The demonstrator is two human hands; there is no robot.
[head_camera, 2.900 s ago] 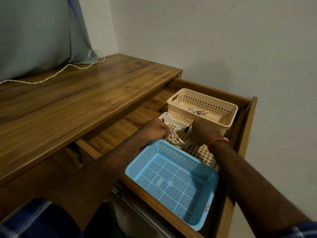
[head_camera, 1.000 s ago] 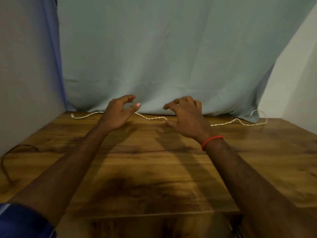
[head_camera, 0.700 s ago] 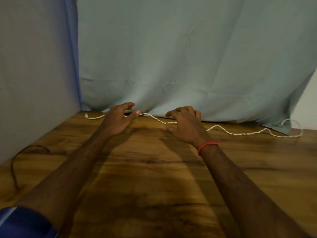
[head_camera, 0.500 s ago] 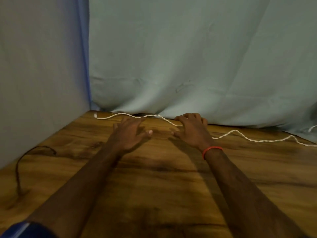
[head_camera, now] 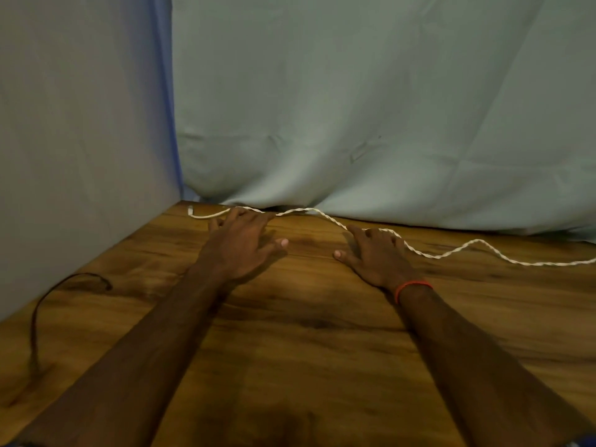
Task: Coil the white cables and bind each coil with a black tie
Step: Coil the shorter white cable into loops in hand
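A long white braided cable (head_camera: 451, 251) lies uncoiled in waves along the back of the wooden table (head_camera: 306, 317), from its plug end at the far left to the right edge of view. My left hand (head_camera: 240, 246) is flat, palm down, fingers spread, with its fingertips on the cable near the left end. My right hand (head_camera: 375, 256), with a red band at the wrist, is also palm down with spread fingers, its fingertips at the cable's middle. Neither hand has closed around the cable. No black tie is in view.
A pale blue cloth (head_camera: 354, 108) hangs behind the table and meets it right behind the cable. A grey wall (head_camera: 80, 140) bounds the left side. A thin dark cord (head_camera: 42, 304) curls on the table at the left.
The view swung from the open drawer with baskets to the table top. Both hands reached forward and lowered onto the white cable, spreading apart along it.
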